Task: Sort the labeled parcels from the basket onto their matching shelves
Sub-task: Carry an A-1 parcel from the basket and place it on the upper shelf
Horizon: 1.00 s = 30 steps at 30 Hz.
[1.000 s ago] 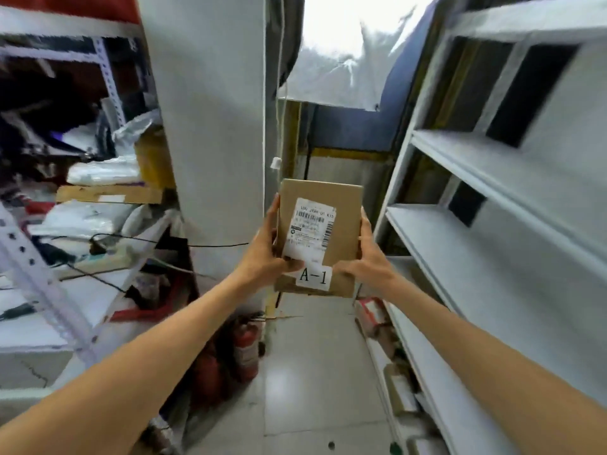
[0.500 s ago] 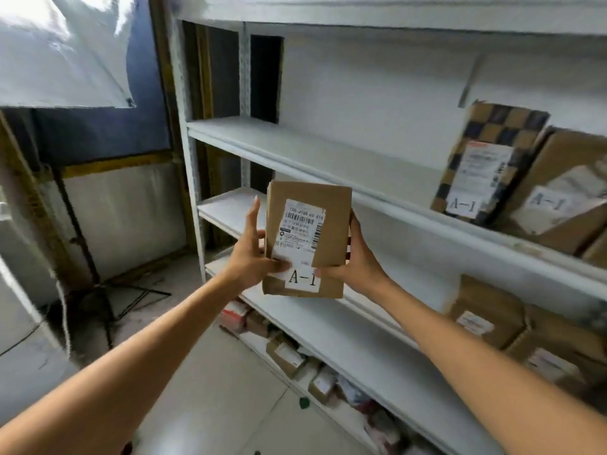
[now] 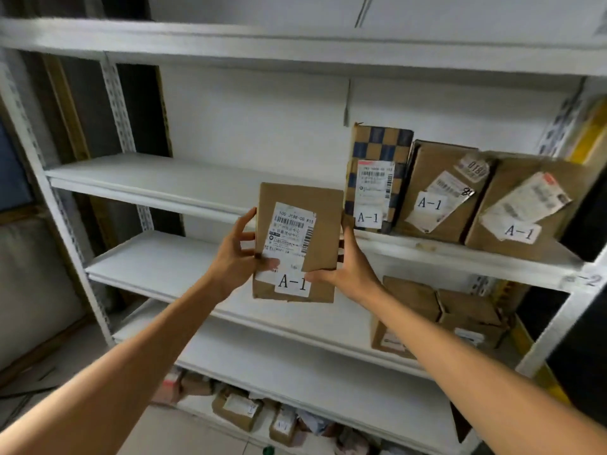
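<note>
A flat brown cardboard parcel [image 3: 323,221] with a white shipping label and an "A-1" sticker is held upright in front of the white shelf unit. My left hand [image 3: 238,256] grips its left edge, thumb on the label. My right hand [image 3: 349,269] grips its right edge, thumb beside the A-1 sticker. Just right of it, on a middle shelf [image 3: 157,177], stand three parcels marked A-1: a checkered one [image 3: 377,142], a brown box [image 3: 437,188] and a tilted brown box [image 3: 525,208].
The shelf below [image 3: 157,257] bears brown boxes [image 3: 460,310] at its right end. Small parcels [image 3: 239,410] crowd the bottom shelf near the floor. A white upright post [image 3: 49,198] bounds the unit on the left. The right post carries a "-2" mark [image 3: 588,280].
My view has swung right from the aisle to face the shelf unit. The parcel, still gripped in both hands, now sits close to the row of A-1 parcels.
</note>
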Available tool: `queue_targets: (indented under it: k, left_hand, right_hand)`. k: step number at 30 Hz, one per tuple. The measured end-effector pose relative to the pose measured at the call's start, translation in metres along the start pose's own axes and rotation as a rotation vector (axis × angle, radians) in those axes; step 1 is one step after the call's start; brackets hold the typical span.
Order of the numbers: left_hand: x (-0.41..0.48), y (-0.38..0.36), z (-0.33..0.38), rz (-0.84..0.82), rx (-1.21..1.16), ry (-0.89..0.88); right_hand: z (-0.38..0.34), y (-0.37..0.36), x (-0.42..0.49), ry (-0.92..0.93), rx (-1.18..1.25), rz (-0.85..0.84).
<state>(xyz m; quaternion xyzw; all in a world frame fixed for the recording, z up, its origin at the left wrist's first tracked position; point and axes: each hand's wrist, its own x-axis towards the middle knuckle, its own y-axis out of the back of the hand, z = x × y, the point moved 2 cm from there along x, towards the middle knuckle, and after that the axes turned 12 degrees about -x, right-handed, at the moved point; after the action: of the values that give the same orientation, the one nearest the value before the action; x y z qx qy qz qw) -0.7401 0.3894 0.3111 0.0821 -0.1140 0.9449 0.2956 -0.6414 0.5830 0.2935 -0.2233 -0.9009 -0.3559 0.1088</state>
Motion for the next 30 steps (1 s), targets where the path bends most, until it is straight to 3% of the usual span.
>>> queue_targets:
  k: [11, 21, 26, 30]
  left_hand:
    - [0.113, 0.014, 0.052, 0.022, 0.048, -0.124]
    - [0.169, 0.026, 0.012, -0.036, -0.006, -0.123]
    - [0.192, 0.028, -0.005, -0.062, -0.006, -0.141]
    - [0.208, 0.021, -0.015, -0.089, -0.002, -0.124]
  right_hand:
    - [-0.03, 0.011, 0.116, 0.117, -0.027, 0.217]
    - [-0.01, -0.005, 0.152, 0.012, -0.163, 0.248]
    - [-0.006, -0.012, 0.149, -0.055, -0.371, 0.369]
    - [-0.005, -0.013, 0.133, 0.034, -0.567, 0.518]
